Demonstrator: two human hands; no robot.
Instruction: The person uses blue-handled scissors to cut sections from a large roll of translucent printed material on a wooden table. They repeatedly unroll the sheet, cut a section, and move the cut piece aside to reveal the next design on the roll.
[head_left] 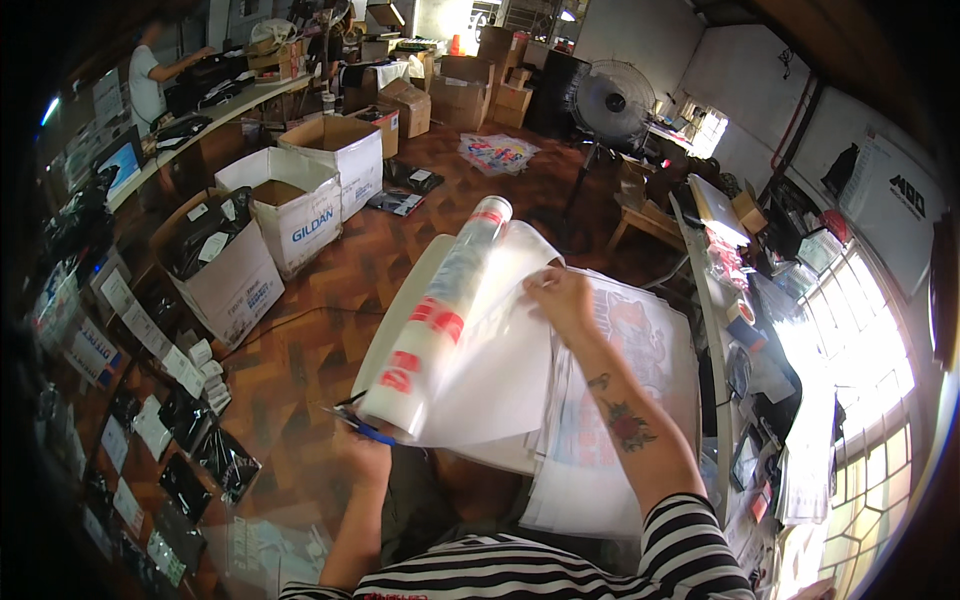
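Observation:
A roll of translucent film with red and blue print [440, 310] lies lengthwise on a pale tabletop [385, 345] in front of me. From its right side a whitish sheet [500, 370] is unrolled. My right hand [562, 303] pinches this sheet near its far right corner. At the roll's near end my left hand [362, 458] is closed around scissors with a blue part [372, 431]; the roll partly hides its fingers. A stack of large printed sheets [625, 400] lies right of the film, under my right forearm.
White and brown cartons [300, 225] stand on the wooden floor at left. Black plastic packages [185, 480] lie at lower left. A standing fan [612, 102] is beyond the table. A cluttered bench [712, 330] runs along the right. Another person [148, 75] stands far left.

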